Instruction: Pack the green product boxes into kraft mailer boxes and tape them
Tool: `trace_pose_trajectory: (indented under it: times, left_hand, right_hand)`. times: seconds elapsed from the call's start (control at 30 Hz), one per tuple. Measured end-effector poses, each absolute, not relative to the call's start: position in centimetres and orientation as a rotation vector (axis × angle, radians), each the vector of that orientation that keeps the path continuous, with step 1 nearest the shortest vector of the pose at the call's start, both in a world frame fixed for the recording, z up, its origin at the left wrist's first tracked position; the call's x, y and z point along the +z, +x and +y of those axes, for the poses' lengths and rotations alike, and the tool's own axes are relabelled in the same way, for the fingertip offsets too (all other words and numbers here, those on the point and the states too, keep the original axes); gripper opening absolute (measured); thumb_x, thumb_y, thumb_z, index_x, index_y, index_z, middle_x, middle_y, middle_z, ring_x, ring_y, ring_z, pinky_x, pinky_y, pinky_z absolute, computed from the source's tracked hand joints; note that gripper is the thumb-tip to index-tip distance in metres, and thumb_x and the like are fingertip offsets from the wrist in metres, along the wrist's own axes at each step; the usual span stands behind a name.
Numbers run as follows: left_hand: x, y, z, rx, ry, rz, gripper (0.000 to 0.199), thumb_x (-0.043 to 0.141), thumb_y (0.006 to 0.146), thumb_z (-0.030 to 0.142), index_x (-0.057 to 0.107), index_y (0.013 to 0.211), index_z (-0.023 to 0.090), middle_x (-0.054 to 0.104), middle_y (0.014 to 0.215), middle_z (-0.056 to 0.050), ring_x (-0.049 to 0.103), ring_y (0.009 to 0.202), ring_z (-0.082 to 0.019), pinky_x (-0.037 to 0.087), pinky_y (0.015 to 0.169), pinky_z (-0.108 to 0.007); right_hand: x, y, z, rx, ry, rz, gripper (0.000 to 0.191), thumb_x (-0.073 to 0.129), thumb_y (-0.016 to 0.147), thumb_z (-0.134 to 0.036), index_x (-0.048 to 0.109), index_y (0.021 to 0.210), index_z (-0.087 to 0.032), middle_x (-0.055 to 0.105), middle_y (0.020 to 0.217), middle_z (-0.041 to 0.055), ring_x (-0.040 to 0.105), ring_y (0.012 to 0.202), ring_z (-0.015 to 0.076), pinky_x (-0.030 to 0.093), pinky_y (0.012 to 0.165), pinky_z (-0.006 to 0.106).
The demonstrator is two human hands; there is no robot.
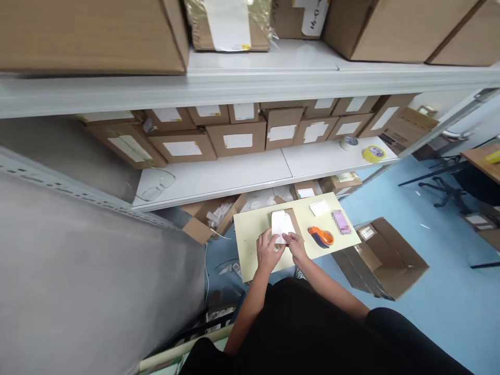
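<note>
The left hand (267,252) is reached forward from the lower left, its forearm nearly straight and its fingers bent at the left side of a small brown box (296,223), with the thumb turned in toward the lower edge of a white paper (282,225). The right hand (296,246) is brought in from the lower right, the forearm slanted up and across, the knuckles raised. The lower edge of the paper is pinched in a nearly closed grip between the right thumb and forefinger. The left fingers are loosely curled with a small gap to the thumb; whether the paper or the box is gripped by them cannot be told.

The paper is laid over the box, directly ahead of both hands, and much of the box is covered by it. The left fingertips are partly hidden, and the underside of the right hand is turned out of view.

Just right of the grip, an orange and dark blue tool (321,237) is laid on the pale yellow tabletop (250,234). A white stack (319,208) is set farther ahead to the right, and beyond the tool a purple item (341,222) is blurred into squares, apparently a phone. The torso end of both arms is covered by black clothing (308,333).
</note>
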State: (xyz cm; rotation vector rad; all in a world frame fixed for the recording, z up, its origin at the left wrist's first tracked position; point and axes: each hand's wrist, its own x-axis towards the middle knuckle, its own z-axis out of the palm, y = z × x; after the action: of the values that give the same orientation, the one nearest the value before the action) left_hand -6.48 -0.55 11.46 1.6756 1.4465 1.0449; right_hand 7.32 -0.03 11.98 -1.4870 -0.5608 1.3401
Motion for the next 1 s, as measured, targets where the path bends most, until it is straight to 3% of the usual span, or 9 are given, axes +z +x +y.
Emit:
trace_pose_trajectory:
  times: [0.07, 0.17, 0.33, 0.5, 0.6, 0.73, 1.0]
  left_hand:
    - [10.8, -5.7, 0.2, 1.048, 1.54, 1.392, 0.035, 0.088, 0.072, 0.043, 0.076, 0.101, 0.027, 0.067, 0.125, -0.013, 0.06, 0.121, -0.033, 0.044, 0.107, -0.047]
    - [9.0, -4.4, 1.1, 1.039, 1.143, 1.344, 0.036, 0.082, 0.075, 0.052, 0.07, 0.092, 0.022, 0.072, 0.096, -0.008, 0.068, 0.093, -0.024, 0.052, 0.087, -0.037]
    - [6.1, -0.9, 1.2, 1.002, 0.903, 1.287, 0.037, 0.084, 0.067, 0.046, 0.058, 0.076, 0.021, 0.061, 0.067, 0.004, 0.058, 0.062, -0.013, 0.046, 0.065, -0.025]
    - [3.8, 2.7, 0.7, 0.989, 0.999, 1.569, 0.024, 0.076, 0.072, 0.038, 0.057, 0.07, 0.023, 0.06, 0.063, 0.004, 0.058, 0.062, -0.014, 0.046, 0.065, -0.025]
    - [2.2, 4.3, 0.9, 0.895, 1.047, 1.744, 0.018, 0.073, 0.074, 0.031, 0.057, 0.07, 0.024, 0.064, 0.065, 0.004, 0.063, 0.067, -0.015, 0.048, 0.069, -0.026]
    - [0.6, 5.9, 2.0, 0.751, 1.086, 1.893, 0.015, 0.071, 0.076, 0.024, 0.056, 0.073, 0.024, 0.067, 0.069, 0.004, 0.068, 0.072, -0.017, 0.049, 0.074, -0.027]
    - [-0.3, 8.2, 3.1, 0.535, 1.102, 2.132, 0.013, 0.07, 0.08, 0.022, 0.057, 0.083, 0.024, 0.071, 0.078, 0.002, 0.072, 0.082, -0.018, 0.05, 0.081, -0.027]
  right_hand:
    - [11.1, 9.3, -0.5, 1.296, -1.515, -0.506, 0.046, 0.085, 0.062, -0.062, 0.06, 0.062, -0.023, 0.063, 0.063, -0.0004, 0.059, 0.064, 0.0184, 0.05, 0.064, 0.033]
    - [10.2, 12.2, -1.4, 1.363, -1.554, -0.518, 0.043, 0.085, 0.063, -0.06, 0.063, 0.066, -0.022, 0.068, 0.07, 0.0019, 0.062, 0.069, 0.0197, 0.051, 0.067, 0.033]
    - [8.8, 16.0, -2.0, 1.557, -1.6, -0.53, 0.039, 0.085, 0.064, -0.055, 0.07, 0.076, -0.021, 0.074, 0.082, 0.0044, 0.067, 0.079, 0.0202, 0.051, 0.069, 0.03]
    - [5.9, 19.3, -0.8, 1.512, -1.75, -0.754, 0.034, 0.079, 0.067, -0.052, 0.068, 0.072, -0.02, 0.067, 0.067, 0.0001, 0.062, 0.065, 0.0177, 0.046, 0.062, 0.028]
    - [3.7, 20.8, 0.3, 1.355, -1.883, -0.964, 0.027, 0.078, 0.07, -0.039, 0.071, 0.088, -0.021, 0.06, 0.056, -0.0047, 0.061, 0.059, 0.0186, 0.045, 0.061, 0.029]
    - [0.6, 22.0, 1.6, 1.194, -2.035, -1.087, 0.044, 0.076, 0.071, -0.024, 0.064, 0.114, -0.021, 0.064, 0.062, -0.0057, 0.067, 0.065, 0.0202, 0.045, 0.064, 0.027]
    - [-2.5, 23.3, 3.2, 1.334, -2.078, -1.194, 0.034, 0.073, 0.079, -0.024, 0.056, 0.108, -0.025, 0.068, 0.07, -0.0046, 0.07, 0.071, 0.0197, 0.046, 0.064, 0.025]
